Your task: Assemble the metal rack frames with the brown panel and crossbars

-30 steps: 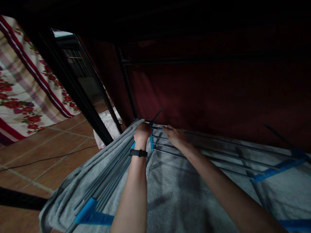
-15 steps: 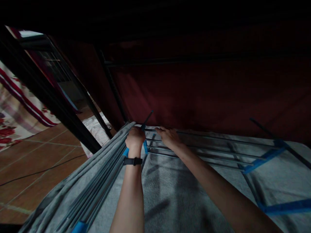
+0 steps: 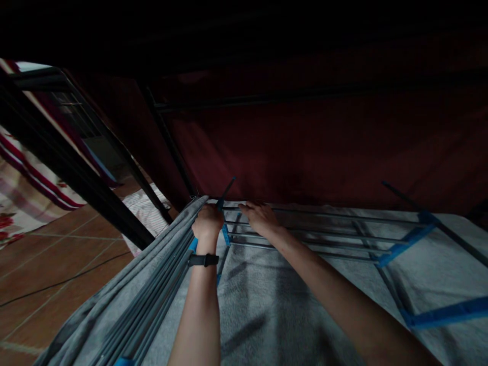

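A clothes drying rack (image 3: 404, 246) with grey metal rods and blue plastic joints lies on a grey blanket (image 3: 282, 300). My left hand (image 3: 208, 221), with a dark band on the wrist, is closed around the rack's frame near the far left corner. Its fingertips are hidden from me. Just to its right, my right hand (image 3: 261, 218) has its fingers bent over the rack's far rods. A bundle of parallel rods (image 3: 152, 297) runs from below my left hand toward the lower left.
Behind the rack hangs a dark red curtain (image 3: 290, 157). Black metal posts (image 3: 84, 168) slant down at the left. Beyond them are a tiled floor (image 3: 72, 264) with a thin cable, a striped cloth (image 3: 143, 211) and a flowered fabric (image 3: 30, 193).
The view has shifted slightly, so the rack and both hands appear a little lower and farther left. Both hands keep their places on the rack.
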A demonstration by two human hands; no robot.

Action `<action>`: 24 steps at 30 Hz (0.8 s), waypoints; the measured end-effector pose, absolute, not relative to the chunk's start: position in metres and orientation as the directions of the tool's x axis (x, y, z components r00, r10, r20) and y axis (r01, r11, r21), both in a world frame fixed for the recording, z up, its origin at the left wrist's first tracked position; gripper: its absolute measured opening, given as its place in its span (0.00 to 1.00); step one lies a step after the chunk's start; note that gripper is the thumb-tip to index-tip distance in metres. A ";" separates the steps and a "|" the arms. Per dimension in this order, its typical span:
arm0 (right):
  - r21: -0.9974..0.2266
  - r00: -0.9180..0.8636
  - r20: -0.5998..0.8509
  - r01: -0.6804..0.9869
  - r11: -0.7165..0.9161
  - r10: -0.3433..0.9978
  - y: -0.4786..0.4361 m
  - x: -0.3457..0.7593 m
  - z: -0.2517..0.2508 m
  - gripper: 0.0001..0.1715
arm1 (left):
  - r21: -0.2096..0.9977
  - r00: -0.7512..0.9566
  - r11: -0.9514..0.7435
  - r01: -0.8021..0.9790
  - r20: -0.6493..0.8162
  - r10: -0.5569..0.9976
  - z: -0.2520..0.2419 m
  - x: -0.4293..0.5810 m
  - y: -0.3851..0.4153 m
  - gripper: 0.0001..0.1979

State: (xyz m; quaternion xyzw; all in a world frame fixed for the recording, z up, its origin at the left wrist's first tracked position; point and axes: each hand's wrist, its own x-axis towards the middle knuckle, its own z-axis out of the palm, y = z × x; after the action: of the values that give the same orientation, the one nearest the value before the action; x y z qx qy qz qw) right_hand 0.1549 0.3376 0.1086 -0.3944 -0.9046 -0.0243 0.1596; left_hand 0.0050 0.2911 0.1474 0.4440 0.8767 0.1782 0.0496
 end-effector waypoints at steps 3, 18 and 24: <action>-0.076 -0.643 0.316 0.715 0.695 0.697 0.338 0.155 0.107 0.27 | 0.409 -0.629 0.564 0.717 0.031 0.777 0.149 0.006 0.291 0.21; -0.067 -0.644 0.315 0.718 0.693 0.697 0.337 0.160 0.109 0.25 | 0.290 -0.638 0.585 0.757 0.137 0.757 0.146 0.025 0.285 0.22; -0.076 -0.615 0.353 0.732 0.677 0.705 0.338 0.161 0.109 0.25 | 0.128 -0.480 0.463 0.877 0.262 0.837 0.132 0.024 0.281 0.22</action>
State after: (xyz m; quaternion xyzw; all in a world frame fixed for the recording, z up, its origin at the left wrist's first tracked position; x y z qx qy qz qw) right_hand 0.1610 0.3384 0.1086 -0.4001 -0.8979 -0.0380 0.1796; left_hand 0.0244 0.2807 0.1319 0.5035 0.8513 0.1231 -0.0808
